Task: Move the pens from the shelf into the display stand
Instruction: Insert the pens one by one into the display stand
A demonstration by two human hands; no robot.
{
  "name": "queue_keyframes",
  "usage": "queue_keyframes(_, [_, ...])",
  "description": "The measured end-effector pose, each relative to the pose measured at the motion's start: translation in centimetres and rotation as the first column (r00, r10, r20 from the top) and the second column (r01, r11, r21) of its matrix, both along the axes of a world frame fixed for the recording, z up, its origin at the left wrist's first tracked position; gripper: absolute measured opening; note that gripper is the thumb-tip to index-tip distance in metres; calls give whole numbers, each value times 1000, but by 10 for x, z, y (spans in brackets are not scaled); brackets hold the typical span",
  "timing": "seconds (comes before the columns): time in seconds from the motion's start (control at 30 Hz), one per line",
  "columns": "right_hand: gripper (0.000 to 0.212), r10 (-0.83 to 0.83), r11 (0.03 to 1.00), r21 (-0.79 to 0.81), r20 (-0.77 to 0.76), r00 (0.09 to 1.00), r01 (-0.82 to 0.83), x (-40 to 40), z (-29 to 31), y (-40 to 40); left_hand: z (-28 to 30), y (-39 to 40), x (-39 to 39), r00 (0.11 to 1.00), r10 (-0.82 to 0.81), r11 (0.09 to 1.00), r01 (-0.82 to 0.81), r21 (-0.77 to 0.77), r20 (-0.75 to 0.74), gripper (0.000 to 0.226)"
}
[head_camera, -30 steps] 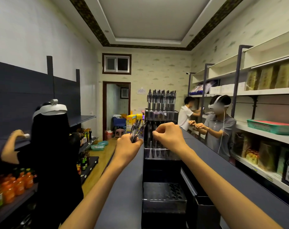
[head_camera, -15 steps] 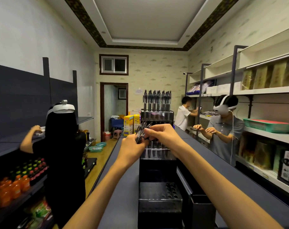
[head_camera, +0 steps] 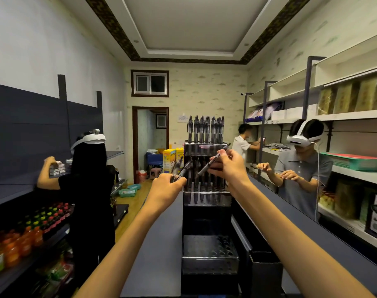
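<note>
My left hand (head_camera: pixel 165 186) holds a bunch of dark pens (head_camera: pixel 181 168). My right hand (head_camera: pixel 228 166) pinches one tilted pen (head_camera: pixel 213 161) by the tall black display stand (head_camera: pixel 207 214), full of upright pens.

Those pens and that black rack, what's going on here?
A person is stocking a tiered black display stand that sits on a dark shelf top. The left hand grips a small bunch of pens, while the right hand pinches a single pen, held slanted in front of the stand's middle tier. The top tier and middle tier already hold upright pens; the lowest tier's holes look empty. Others work at shelves nearby.
</note>
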State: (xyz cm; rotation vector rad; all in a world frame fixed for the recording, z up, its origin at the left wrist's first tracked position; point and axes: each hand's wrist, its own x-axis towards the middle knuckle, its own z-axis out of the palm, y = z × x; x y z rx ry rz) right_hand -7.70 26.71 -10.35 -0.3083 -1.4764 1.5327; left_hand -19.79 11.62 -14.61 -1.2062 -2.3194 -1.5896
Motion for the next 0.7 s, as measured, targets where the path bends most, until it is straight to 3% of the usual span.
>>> queue_keyframes(0.1, [11,-171,956,254,89,981,143,2,-6,10,1,-2,-4,1000,9,1000,-9,-11,-1,37])
queue_keyframes(0.2, [15,-310,844,499,157,938,196,2,-11,11,0,-2,-5,1000,4,1000,-4,3,-25,45])
queue_keyframes(0.5, [22,-381,745,645,202,902,171,-3,-8,5,-8,-1,-13,996,84,996,-83,28,-33,46])
queue_keyframes(0.7, [24,-531,584,808,303,791,82,-6,-9,5,-9,0,-17,999,47,999,-47,8,3,43])
